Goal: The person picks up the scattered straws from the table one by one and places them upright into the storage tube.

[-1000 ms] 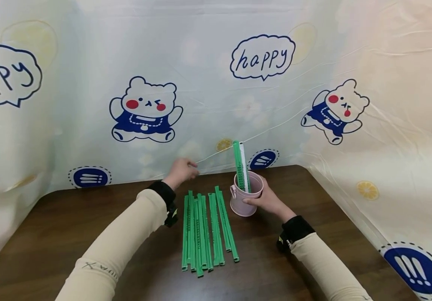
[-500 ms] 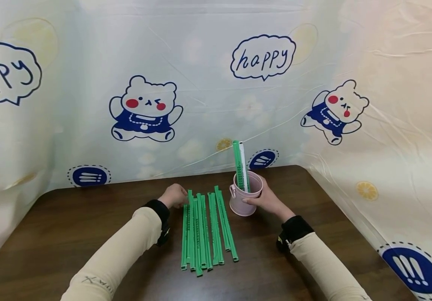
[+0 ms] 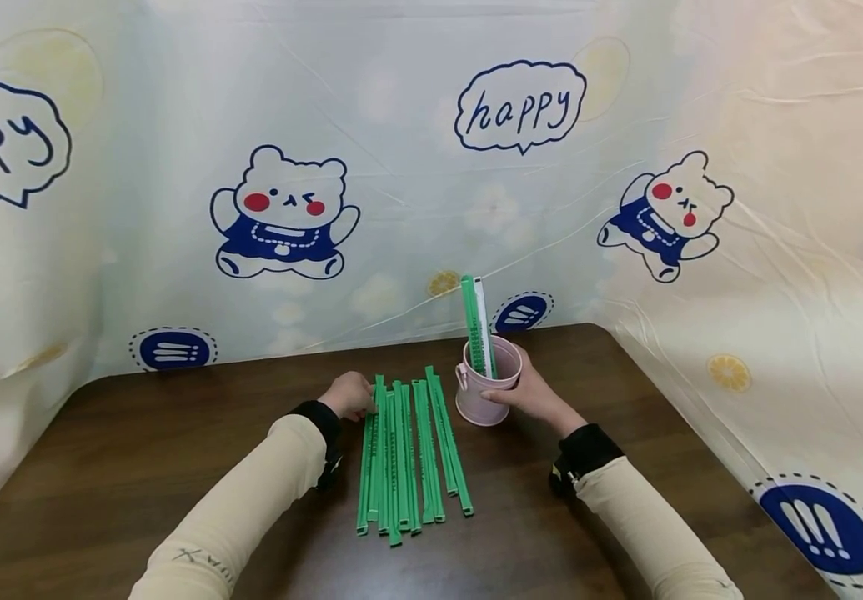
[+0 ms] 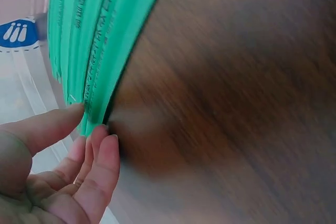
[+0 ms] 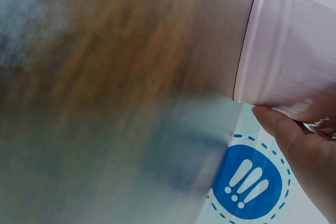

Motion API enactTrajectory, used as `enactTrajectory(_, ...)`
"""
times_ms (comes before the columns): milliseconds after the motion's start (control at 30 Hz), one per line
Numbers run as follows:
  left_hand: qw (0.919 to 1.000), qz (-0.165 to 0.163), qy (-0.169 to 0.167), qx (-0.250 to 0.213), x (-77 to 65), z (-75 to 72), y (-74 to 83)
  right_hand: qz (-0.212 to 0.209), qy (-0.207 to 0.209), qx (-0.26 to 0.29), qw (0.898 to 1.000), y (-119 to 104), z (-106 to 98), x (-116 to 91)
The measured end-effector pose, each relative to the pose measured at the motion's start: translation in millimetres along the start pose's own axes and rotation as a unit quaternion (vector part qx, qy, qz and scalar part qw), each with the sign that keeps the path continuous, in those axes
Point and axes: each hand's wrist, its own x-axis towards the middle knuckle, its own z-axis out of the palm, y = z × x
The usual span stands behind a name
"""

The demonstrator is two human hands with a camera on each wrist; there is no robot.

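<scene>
Several long, slim green packets with dark print lie side by side on the table. My left hand is at the far end of the leftmost ones. In the left wrist view, its thumb and fingertips pinch the end of the outermost packet. My right hand grips a small pink bucket from its right side, thumb in front near the rim. Inside the bucket, a green packet and one showing a white side stand upright, leaning slightly left. The right wrist view shows the bucket's wall close up.
The brown wooden table reaches back to a hanging cloth printed with bears and "happy" bubbles. The bucket stands just right of the packet row, near the table's back edge.
My left hand has come down and left from above the table's back to the far end of the leftmost packets, and its fingers have closed there. The right hand and bucket stay put.
</scene>
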Motion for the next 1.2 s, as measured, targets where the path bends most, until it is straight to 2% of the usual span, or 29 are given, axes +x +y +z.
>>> enactTrajectory(167, 0.9999, 0.001, 0.010, -0.007, 0.1, -3.9, 0.3, 0.000, 0.001, -0.001, 1.000, -2, -2, 2)
enactTrajectory(400, 0.9969, -0.037, 0.064, 0.030, 1.9, 1.9, 3.6, 0.001, 0.005, -0.007, 1.000, -3, -3, 4)
enactTrajectory(567, 0.9951, -0.056, 0.076, 0.030, 1.6, 5.0, 3.5, -0.006, 0.006, -0.012, 1.000, -2, 0, 3)
enactTrajectory(733, 0.9960, -0.053, 0.071, -0.008, -9.9, 2.4, 3.5, 0.003, 0.003, -0.010, 1.000, -2, 2, 0)
enactTrajectory(833, 0.9951, -0.067, 0.060, -0.041, -13.2, -2.8, 3.5, 0.009, 0.001, -0.006, 1.000, -3, 3, -1)
enactTrajectory(967, 0.9907, -0.082, 0.052, -0.096, -7.0, -14.8, 1.8, 0.004, -0.002, -0.001, 1.000, -3, 4, -2)
enactTrajectory(1067, 0.9880, -0.051, 0.037, -0.141, -6.0, -28.8, 8.2, 0.001, 0.000, 0.002, 1.000, -2, 3, -2)
enactTrajectory(1200, 0.9820, 0.007, 0.023, -0.187, -7.4, -48.7, 28.5, 0.005, 0.004, 0.000, 1.000, -1, 3, -2)
